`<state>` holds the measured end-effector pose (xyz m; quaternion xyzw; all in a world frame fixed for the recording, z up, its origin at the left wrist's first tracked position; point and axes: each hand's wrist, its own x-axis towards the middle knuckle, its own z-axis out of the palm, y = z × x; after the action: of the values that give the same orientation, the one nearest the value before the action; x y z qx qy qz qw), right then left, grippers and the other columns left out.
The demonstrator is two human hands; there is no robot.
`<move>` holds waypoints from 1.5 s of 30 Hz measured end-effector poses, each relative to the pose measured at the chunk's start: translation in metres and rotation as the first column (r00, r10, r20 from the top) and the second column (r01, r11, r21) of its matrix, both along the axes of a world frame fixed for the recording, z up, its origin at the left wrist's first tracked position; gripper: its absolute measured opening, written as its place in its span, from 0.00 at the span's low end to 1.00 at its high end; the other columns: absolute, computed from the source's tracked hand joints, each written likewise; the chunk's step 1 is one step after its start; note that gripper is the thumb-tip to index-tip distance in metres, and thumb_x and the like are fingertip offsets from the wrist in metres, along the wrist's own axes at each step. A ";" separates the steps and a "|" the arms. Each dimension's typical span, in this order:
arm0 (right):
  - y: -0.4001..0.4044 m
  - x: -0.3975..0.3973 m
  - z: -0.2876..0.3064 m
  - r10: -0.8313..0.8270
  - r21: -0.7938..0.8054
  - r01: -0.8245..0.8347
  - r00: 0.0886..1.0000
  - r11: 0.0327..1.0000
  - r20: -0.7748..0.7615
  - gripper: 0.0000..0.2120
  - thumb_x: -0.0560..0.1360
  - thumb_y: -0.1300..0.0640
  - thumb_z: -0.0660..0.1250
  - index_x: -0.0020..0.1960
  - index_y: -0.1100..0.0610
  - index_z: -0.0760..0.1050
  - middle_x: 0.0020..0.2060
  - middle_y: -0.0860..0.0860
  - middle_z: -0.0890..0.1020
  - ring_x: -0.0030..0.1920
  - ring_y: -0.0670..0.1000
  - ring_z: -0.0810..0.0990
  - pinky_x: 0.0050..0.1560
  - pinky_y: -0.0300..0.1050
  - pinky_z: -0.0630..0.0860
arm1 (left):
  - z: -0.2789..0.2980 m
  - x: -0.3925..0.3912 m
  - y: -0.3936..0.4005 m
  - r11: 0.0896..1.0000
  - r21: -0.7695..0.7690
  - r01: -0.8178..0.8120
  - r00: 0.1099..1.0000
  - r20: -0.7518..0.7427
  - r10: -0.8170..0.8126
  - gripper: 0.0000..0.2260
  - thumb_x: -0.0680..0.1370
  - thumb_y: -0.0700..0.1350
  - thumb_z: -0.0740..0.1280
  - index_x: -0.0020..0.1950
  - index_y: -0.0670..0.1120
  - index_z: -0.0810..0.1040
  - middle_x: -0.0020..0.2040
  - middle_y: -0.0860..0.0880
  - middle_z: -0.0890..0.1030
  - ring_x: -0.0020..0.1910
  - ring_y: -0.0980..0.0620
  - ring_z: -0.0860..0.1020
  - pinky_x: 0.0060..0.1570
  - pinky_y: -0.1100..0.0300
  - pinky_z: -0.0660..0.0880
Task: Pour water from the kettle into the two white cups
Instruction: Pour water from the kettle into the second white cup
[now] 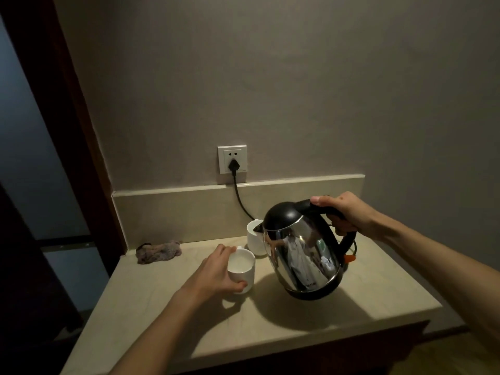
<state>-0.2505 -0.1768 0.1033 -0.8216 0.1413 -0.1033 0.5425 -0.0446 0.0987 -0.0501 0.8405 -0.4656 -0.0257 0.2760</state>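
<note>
A steel kettle (303,255) with a black lid and handle hangs above the counter, tilted to the left. My right hand (343,212) grips its handle from above. Its spout reaches over the rim of the far white cup (254,239), which stands near the backsplash. The near white cup (243,269) stands on the counter with liquid visible inside. My left hand (216,272) is wrapped around its left side.
A crumpled cloth (158,253) lies at the back left of the beige counter (378,293). A black cord (239,196) runs from the wall socket (232,159) down behind the far cup. The counter ends at front and left edges.
</note>
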 end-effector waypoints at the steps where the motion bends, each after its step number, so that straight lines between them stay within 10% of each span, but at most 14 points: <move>1: 0.001 0.003 0.003 0.023 -0.015 -0.023 0.999 1.000 -0.030 0.27 0.72 0.36 0.71 0.26 0.55 0.69 0.23 0.50 0.66 0.23 0.49 0.62 0.26 0.40 0.62 | 0.000 0.000 0.000 1.000 -0.003 0.002 1.000 0.001 -0.002 0.44 0.62 0.66 0.72 0.74 0.50 0.68 0.57 0.55 0.71 0.56 0.53 0.73 0.56 0.58 0.72; 15: 0.018 0.044 0.020 -0.026 -0.326 -0.085 0.947 0.941 -0.321 0.28 0.60 0.30 0.71 0.32 0.57 0.80 0.23 0.49 0.72 0.22 0.46 0.67 0.25 0.39 0.65 | -0.002 0.001 0.000 1.000 -0.006 -0.003 1.000 0.010 0.003 0.44 0.61 0.67 0.72 0.73 0.51 0.68 0.56 0.55 0.70 0.56 0.51 0.75 0.55 0.56 0.73; 45: 0.038 0.087 0.042 -0.023 -0.481 -0.222 0.891 0.848 -0.453 0.24 0.70 0.35 0.71 0.33 0.57 0.77 0.23 0.49 0.72 0.23 0.47 0.70 0.27 0.39 0.68 | -0.004 0.000 0.000 1.000 0.023 -0.020 1.000 0.024 0.019 0.44 0.64 0.65 0.74 0.75 0.50 0.65 0.62 0.51 0.70 0.58 0.48 0.75 0.57 0.54 0.75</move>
<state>-0.1633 -0.1392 0.1454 -0.9451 0.1835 0.0808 0.2581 -0.0450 0.0985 -0.0543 0.8483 -0.4604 -0.0183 0.2610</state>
